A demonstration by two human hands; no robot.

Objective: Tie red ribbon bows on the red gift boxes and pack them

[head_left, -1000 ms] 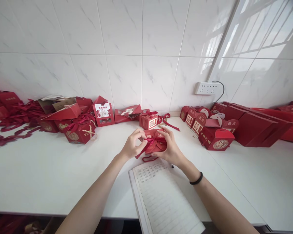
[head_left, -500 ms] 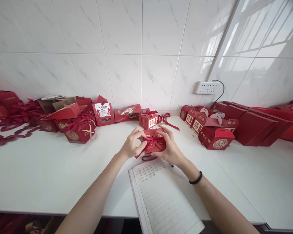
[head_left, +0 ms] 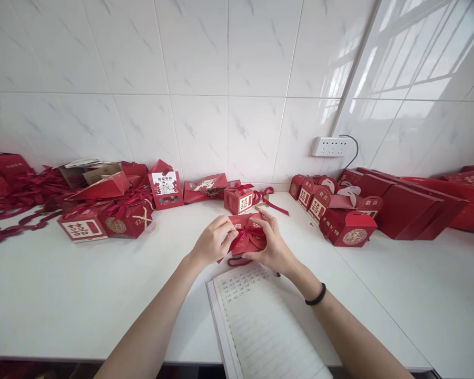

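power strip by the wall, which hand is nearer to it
Right. The right hand grips the ribboned box, nearer than the power strip and left of it; the left hand, at the ribbon, is farther left.

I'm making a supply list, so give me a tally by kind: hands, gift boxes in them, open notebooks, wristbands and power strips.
Hands: 2 (left hand, right hand)
Red gift box in the hands: 1
Open notebook: 1
Black wristband: 1
White power strip: 1
Total: 6
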